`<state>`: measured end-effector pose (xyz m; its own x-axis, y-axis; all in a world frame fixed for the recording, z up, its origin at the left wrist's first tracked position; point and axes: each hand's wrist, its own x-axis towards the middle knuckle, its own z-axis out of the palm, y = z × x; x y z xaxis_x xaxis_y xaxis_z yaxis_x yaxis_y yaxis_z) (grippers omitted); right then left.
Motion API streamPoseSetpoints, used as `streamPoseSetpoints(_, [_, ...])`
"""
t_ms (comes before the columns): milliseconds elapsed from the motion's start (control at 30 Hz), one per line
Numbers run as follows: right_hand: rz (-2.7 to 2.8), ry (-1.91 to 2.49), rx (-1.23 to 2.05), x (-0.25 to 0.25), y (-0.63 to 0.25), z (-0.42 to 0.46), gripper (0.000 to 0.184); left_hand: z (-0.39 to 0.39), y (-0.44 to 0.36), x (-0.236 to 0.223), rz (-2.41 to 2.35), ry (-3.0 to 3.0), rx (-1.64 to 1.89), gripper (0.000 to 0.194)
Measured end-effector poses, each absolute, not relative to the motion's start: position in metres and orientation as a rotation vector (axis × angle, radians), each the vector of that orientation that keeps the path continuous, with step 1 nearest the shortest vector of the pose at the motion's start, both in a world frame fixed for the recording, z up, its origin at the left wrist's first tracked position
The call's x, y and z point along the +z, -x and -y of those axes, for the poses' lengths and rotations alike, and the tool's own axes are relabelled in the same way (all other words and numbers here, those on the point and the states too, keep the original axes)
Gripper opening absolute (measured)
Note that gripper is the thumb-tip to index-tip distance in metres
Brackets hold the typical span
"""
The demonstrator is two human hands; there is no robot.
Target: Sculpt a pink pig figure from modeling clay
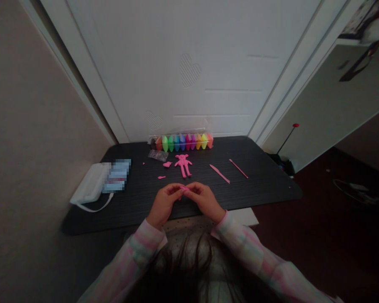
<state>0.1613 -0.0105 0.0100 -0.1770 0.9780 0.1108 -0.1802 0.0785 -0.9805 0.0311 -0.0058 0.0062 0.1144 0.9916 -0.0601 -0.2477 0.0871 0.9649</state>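
My left hand (166,200) and my right hand (204,199) meet above the near part of the dark table. Their fingertips are closed together on a small piece of pink clay (185,189), mostly covered by the fingers. Just beyond them a pink clay figure (183,165) with round ears, arms and legs lies flat. Left of it are a pink clay lump (167,164) and a thin pink scrap (161,177). A pink modelling knife (220,174) and a slim pink modelling stick (238,168) lie to the right.
A clear pack of many-coloured clay (182,142) stands at the table's back edge against the white door (158,63). A crumpled clear wrapper (158,155) lies before it. On the left are a white strapped case (90,183) and a blurred-out blue item (116,176).
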Motion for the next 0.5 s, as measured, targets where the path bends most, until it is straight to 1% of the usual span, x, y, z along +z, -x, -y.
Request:
streamPoseSetpoints(267, [1.299, 1.065, 1.207, 0.005, -0.162, 0.009, 0.025, 0.009, -0.031, 0.007, -1.038, -1.136, 1.184, 0.019])
streamPoseSetpoints(400, [1.423, 1.173, 1.088, 0.003, -0.161, 0.01, 0.021, 0.011, -0.033, 0.013, -1.116, -1.176, 1.138, 0.015])
streamPoseSetpoints(500, [1.488, 1.143, 1.091, 0.0, -0.16, 0.009, 0.016, 0.009, -0.032, 0.012, -1.107, -1.158, 1.137, 0.013])
